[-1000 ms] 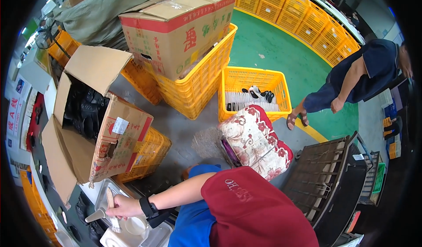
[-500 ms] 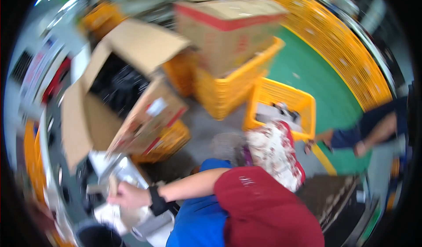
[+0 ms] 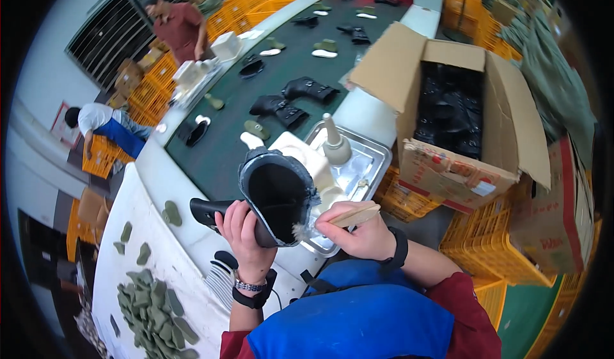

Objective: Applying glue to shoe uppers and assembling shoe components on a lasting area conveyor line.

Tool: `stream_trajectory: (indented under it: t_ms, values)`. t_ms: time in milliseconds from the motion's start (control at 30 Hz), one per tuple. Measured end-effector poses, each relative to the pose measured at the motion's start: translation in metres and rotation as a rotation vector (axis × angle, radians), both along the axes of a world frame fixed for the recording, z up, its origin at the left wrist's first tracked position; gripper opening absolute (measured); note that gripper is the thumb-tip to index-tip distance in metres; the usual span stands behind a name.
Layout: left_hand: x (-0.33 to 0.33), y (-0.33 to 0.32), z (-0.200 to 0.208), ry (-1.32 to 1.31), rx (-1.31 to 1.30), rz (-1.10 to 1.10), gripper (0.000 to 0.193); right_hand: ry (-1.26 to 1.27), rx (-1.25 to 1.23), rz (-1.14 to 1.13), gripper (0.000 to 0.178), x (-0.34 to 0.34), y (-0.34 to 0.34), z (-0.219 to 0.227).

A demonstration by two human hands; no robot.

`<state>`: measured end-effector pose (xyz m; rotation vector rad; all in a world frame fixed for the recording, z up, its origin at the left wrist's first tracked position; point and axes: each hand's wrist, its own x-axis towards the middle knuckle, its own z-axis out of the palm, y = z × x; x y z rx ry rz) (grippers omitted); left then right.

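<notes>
My left hand (image 3: 243,234) is wrapped round a black boot (image 3: 252,161), whose shaft opening faces up toward me and shows a dark inside. In my right hand (image 3: 361,234) is a brush (image 3: 355,216) with a flat pale wooden handle. Its bristles are at the boot's rim, on the side near my right hand. Behind the boot stands a white moulded container (image 3: 307,161), partly hidden by the boot. Beside it a metal tray (image 3: 377,161) holds a grey bottle (image 3: 336,149) with a tapered spout.
A green belt (image 3: 224,141) carries several black boots (image 3: 278,111), olive insoles and white pieces. At the near left, many olive insoles (image 3: 157,317) lie piled on a white table (image 3: 118,244). On the right, an open carton (image 3: 448,161) holds black boots. Two people work at the far left.
The view has swung left from the cartons and yellow crates to the belt. My left hand and the boot have come into view. My right hand, blurred near the tray before, is at the boot's rim.
</notes>
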<state>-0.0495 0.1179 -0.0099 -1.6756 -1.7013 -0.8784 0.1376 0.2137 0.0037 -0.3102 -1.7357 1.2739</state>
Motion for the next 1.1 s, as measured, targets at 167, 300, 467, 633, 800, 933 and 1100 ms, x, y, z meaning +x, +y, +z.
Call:
stream_trajectory:
  t_ms: [167, 300, 467, 633, 800, 933, 1100]
  values:
    - [-0.008, -0.015, -0.01, -0.168, -0.047, -0.027, 0.068, -0.062, 0.304, -0.081, 0.009, -0.019, 0.027, -0.007]
    - [-0.016, -0.016, -0.014, -0.26, -0.122, 0.002, 0.068, -0.043, 0.438, -0.154, 0.006, -0.03, 0.041, -0.013]
    - [-0.043, -0.019, -0.029, -0.378, -0.251, 0.12, 0.07, -0.015, -0.062, -0.142, 0.008, -0.042, 0.062, -0.035]
    - [-0.097, -0.027, -0.04, -0.991, -0.087, 0.25, 0.067, -0.401, -0.116, -0.175, 0.014, -0.012, 0.091, -0.068]
    - [-0.15, -0.015, -0.052, -1.21, 0.088, 0.29, 0.067, -0.787, 0.127, -0.032, 0.022, -0.018, 0.087, -0.119]
    - [-0.195, 0.016, -0.074, -1.371, 0.176, 0.258, 0.07, -1.03, 0.291, 0.04, 0.027, -0.032, 0.083, -0.139]
    - [-0.238, 0.079, -0.118, -1.511, 0.002, 0.425, 0.075, -1.046, 0.218, 0.102, 0.028, -0.032, 0.087, -0.13]
